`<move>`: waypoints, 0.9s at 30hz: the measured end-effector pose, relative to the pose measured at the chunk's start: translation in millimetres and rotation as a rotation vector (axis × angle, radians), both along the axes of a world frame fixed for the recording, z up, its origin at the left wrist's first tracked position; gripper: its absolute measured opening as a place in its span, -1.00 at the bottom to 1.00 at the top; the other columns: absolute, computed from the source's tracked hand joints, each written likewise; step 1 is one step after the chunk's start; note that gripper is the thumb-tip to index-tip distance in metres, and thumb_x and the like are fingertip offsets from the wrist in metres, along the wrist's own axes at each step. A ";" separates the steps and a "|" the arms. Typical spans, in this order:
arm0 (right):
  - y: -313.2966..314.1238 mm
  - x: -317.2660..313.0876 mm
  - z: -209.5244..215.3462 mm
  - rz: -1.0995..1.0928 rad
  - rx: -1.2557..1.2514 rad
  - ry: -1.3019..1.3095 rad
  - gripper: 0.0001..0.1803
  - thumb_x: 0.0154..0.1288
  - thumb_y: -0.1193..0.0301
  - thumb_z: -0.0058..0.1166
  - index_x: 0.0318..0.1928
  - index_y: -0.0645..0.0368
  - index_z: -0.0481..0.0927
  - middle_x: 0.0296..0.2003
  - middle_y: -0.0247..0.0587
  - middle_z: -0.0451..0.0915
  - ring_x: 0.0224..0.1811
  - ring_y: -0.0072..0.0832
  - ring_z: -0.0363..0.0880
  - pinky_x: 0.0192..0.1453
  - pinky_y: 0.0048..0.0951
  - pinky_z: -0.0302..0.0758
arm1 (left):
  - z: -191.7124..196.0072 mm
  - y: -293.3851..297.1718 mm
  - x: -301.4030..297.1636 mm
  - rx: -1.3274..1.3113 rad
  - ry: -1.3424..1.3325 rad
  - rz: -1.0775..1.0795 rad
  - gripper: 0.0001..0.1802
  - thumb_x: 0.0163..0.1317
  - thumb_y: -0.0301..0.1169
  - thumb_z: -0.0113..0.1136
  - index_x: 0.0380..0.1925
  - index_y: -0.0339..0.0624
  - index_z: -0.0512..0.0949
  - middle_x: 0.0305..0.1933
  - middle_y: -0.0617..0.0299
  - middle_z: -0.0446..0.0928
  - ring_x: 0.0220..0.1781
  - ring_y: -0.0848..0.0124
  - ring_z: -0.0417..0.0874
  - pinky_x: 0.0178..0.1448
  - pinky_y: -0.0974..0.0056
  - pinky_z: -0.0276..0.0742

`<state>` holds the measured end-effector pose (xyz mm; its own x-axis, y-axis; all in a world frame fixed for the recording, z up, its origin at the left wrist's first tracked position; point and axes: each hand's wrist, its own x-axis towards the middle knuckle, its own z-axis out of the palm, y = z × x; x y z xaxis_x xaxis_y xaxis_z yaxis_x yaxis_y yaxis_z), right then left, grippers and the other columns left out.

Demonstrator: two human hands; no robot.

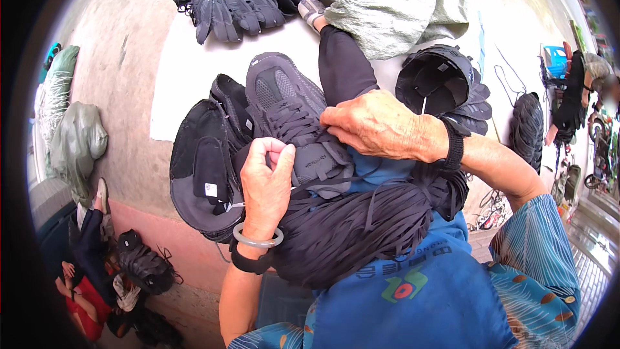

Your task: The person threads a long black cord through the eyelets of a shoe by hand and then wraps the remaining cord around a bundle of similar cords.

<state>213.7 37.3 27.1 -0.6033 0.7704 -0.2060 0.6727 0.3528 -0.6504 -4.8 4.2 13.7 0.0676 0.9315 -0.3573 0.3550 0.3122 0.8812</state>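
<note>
A dark grey shoe upper (287, 106) with black laces lies on my lap. My right hand (378, 126) rests on its laced part, fingers closed on a lace. My left hand (266, 181) is closed in front of the upper, pinching a lace end. A thick bundle of black laces (349, 229) lies across my blue apron (420, 291), just under both hands. Black shoe pieces (203, 168) are stacked to the left of the upper, touching my left hand.
More dark shoe uppers (239, 3) lie at the far top on a white sheet (187, 64). A grey-green sack (394, 0) sits top centre. Stacks of black parts (442, 81) stand at right. Another person (90, 265) sits at lower left.
</note>
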 end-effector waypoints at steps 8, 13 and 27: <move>-6.2 -9.5 -13.4 0.027 0.183 0.085 -0.84 0.19 0.38 0.10 -0.36 0.22 0.48 -0.43 -0.09 0.54 -0.44 -0.08 0.60 -0.40 -0.12 0.52 | -14.6 1.0 -1.9 -0.052 -0.027 0.015 -0.82 0.21 -0.44 0.25 -0.43 -0.22 0.43 -0.55 0.43 0.36 -0.57 0.70 0.30 -0.53 0.51 0.28; -2.6 -15.9 -15.8 -0.008 0.111 0.138 -0.85 0.20 0.39 0.10 -0.36 0.23 0.49 -0.43 -0.10 0.55 -0.41 -0.08 0.60 -0.37 -0.13 0.51 | -20.5 2.5 -7.4 -0.105 -0.074 0.063 -0.78 0.23 -0.37 0.25 -0.44 -0.11 0.38 -0.63 0.47 0.28 -0.79 0.72 0.15 -0.80 0.53 0.04; -5.1 -24.6 -25.3 -0.157 0.052 0.257 -0.89 0.11 0.48 0.06 -0.36 0.27 0.54 -0.42 -0.03 0.46 -0.33 -0.04 0.53 -0.23 -0.14 0.48 | -15.6 17.3 -6.6 -0.444 -0.218 0.157 -0.70 0.11 -0.38 0.34 -0.53 -0.11 0.34 -0.62 0.45 0.25 -0.77 0.70 0.19 -0.80 0.51 0.09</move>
<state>189.1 32.2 1.8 -0.5029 0.8641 -0.0197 0.5373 0.2947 -0.7902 -11.4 21.5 -1.9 0.0562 0.6982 -0.7137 0.0965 0.7077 0.6999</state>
